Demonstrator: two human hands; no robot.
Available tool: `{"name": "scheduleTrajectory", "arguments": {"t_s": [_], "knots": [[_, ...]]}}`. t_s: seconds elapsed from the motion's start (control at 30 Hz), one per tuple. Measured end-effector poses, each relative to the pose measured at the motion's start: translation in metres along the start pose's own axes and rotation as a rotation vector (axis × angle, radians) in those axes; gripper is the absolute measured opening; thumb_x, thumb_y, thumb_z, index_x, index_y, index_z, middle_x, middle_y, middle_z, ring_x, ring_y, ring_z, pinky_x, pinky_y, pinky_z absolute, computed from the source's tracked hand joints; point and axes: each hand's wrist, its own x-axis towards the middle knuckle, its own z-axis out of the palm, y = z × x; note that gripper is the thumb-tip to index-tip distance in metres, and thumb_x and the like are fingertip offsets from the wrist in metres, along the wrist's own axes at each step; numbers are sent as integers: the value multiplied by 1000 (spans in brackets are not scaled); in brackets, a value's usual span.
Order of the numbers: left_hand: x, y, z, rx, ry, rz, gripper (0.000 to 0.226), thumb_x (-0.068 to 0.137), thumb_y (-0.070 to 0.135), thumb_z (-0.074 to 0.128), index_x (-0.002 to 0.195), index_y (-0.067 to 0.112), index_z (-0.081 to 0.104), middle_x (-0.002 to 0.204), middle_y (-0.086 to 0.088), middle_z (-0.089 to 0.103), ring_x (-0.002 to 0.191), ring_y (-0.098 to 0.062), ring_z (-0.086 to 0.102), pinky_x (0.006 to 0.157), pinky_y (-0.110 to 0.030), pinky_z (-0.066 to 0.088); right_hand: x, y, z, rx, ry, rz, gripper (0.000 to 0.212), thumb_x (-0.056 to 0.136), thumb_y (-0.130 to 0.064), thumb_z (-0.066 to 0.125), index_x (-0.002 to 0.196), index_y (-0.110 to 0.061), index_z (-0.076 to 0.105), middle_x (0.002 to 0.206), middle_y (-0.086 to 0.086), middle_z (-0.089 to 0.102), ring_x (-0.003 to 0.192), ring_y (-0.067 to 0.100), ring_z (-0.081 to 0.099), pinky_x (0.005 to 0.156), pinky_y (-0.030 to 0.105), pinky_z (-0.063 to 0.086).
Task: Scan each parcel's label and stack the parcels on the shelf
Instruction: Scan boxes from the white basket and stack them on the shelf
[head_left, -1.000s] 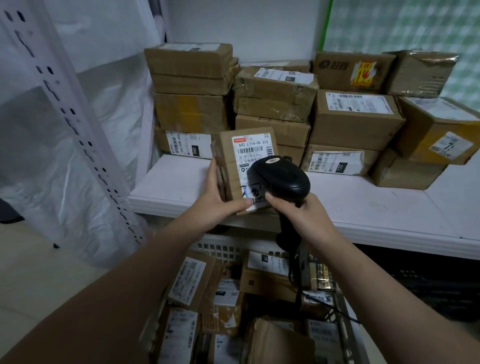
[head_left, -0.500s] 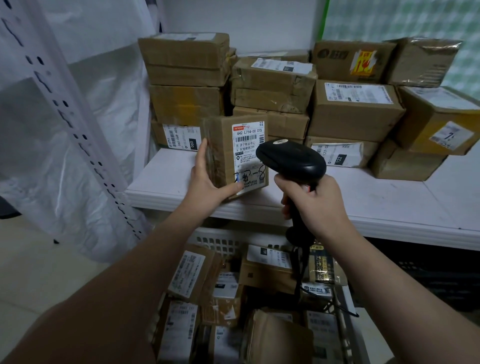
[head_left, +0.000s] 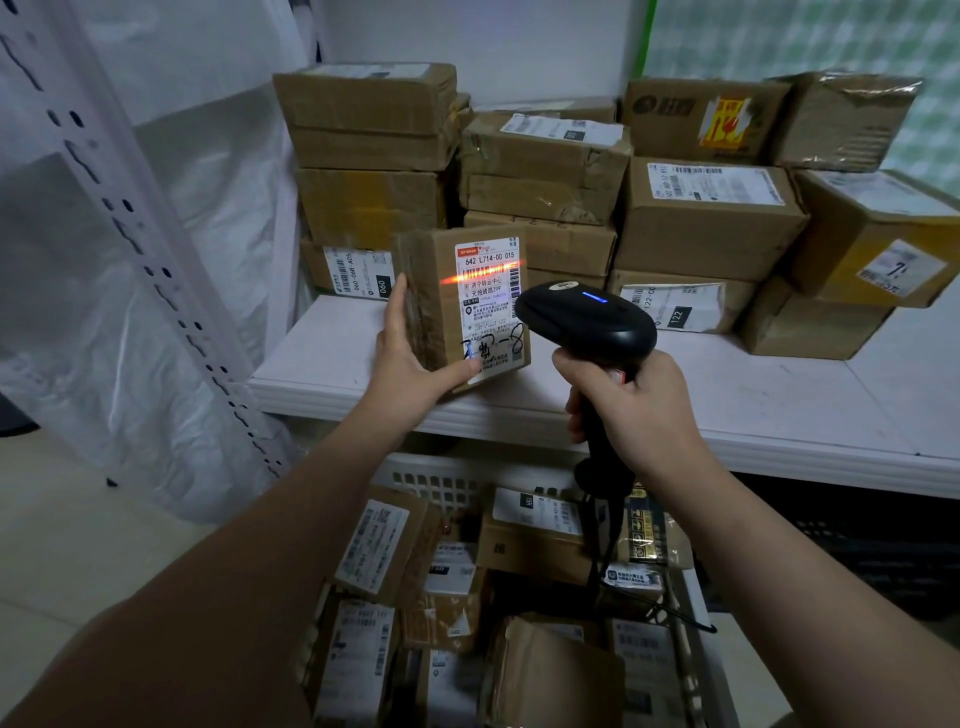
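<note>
Since half a second ago, an orange-red scan line has come on across the barcode of the white printed label (head_left: 487, 299), and a small blue light now shows on top of the scanner, which has drawn a little back and to the right of the box. The left hand (head_left: 410, 358) holds a small brown cardboard parcel (head_left: 457, 306) upright just above the front edge of the white shelf (head_left: 779, 400), its fingers wrapped on the box: four run up the left side and the thumb presses on the lower front beside some handwritten black marks. The label faces the camera (its top line reads 642 L714-00 015). The right hand (head_left: 641, 410) has its fingers closed around the grip of a black handheld barcode scanner (head_left: 587, 325), whose head points left toward the label and sits just beside the parcel's right edge without touching it; a dark cable hangs from the bottom of the grip. Behind the held parcel, brown cardboard boxes (head_left: 706, 218) stand stacked along the back of the shelf in several piles, many with white labels. Below the shelf, a white slatted plastic crate (head_left: 441, 478) holds more labelled brown parcels (head_left: 374, 545) lying loosely against one another. At the left, a white perforated metal upright (head_left: 130, 234) leans across translucent plastic sheeting.
</note>
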Motion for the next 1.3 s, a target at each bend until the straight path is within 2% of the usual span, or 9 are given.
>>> {"name": "scheduleTrajectory", "arguments": {"t_s": [0.43, 0.6, 0.73, 0.83, 0.9, 1.0, 1.17, 1.23, 1.3], "knots": [[-1, 2, 2, -7, -3, 3, 115, 68, 27, 85, 144, 51, 3, 152, 4, 28, 139, -16, 31, 113, -51, 31, 0, 2, 1, -12, -37, -6, 23, 87, -20, 69, 93, 1, 64, 64, 14, 59, 55, 24, 60, 54, 35, 54], [-5, 7, 5, -79, -45, 1, 103, 70, 24, 84, 140, 52, 13, 147, 5, 39, 133, -15, 41, 109, -47, 38, 2, 3, 1, -14, -69, 7, 27, 87, -22, 68, 99, 1, 62, 69, 15, 59, 58, 23, 59, 55, 31, 52], [-6, 18, 1, -244, -13, -111, 81, 80, 23, 76, 142, 35, 25, 131, -2, 59, 114, -17, 61, 100, -42, 49, 6, 6, -2, 11, -95, 45, 26, 89, -23, 67, 105, -4, 60, 69, 12, 57, 59, 22, 58, 56, 34, 51], [-6, 28, -18, -323, 88, -232, 54, 88, 29, 67, 135, 25, 41, 114, -1, 66, 94, -13, 68, 76, -27, 57, 9, 9, 1, -7, -118, 77, 26, 89, -26, 65, 108, -8, 60, 71, 9, 59, 60, 19, 60, 57, 30, 53], [-5, 28, -38, -237, 155, -312, 45, 89, 39, 62, 129, 25, 49, 111, 2, 66, 92, -11, 66, 71, -26, 53, 11, 10, 9, -42, -157, 90, 27, 90, -29, 65, 110, -12, 60, 72, 8, 61, 61, 17, 62, 58, 27, 53], [-3, 17, -60, 46, 223, -303, 48, 91, 50, 52, 130, 21, 52, 125, -2, 61, 105, -16, 59, 93, -34, 47, 14, 14, 28, -100, -208, 99, 25, 89, -32, 66, 108, -17, 59, 71, 3, 62, 60, 14, 63, 58, 26, 52], [-16, 23, -49, 818, 270, 306, 38, 100, 21, 45, 137, 17, 49, 143, -11, 44, 131, -28, 40, 108, -44, 30, 19, 17, 50, -108, -172, 100, 29, 89, -32, 66, 112, -17, 58, 72, 1, 62, 59, 12, 62, 57, 25, 51], [-18, 19, -33, 1015, 145, 453, 39, 99, 32, 42, 135, 22, 52, 142, -9, 47, 132, -30, 39, 108, -49, 26, 21, 16, 52, -75, -145, 103, 29, 89, -30, 66, 114, -18, 58, 72, 3, 62, 58, 11, 62, 56, 25, 52], [-16, 13, -21, 1174, 49, 412, 52, 93, 52, 34, 133, 24, 52, 139, -9, 50, 131, -32, 41, 107, -52, 26, 24, 16, 54, -53, -131, 98, 28, 89, -29, 66, 113, -15, 59, 72, 4, 61, 59, 13, 62, 56, 25, 51]]}}
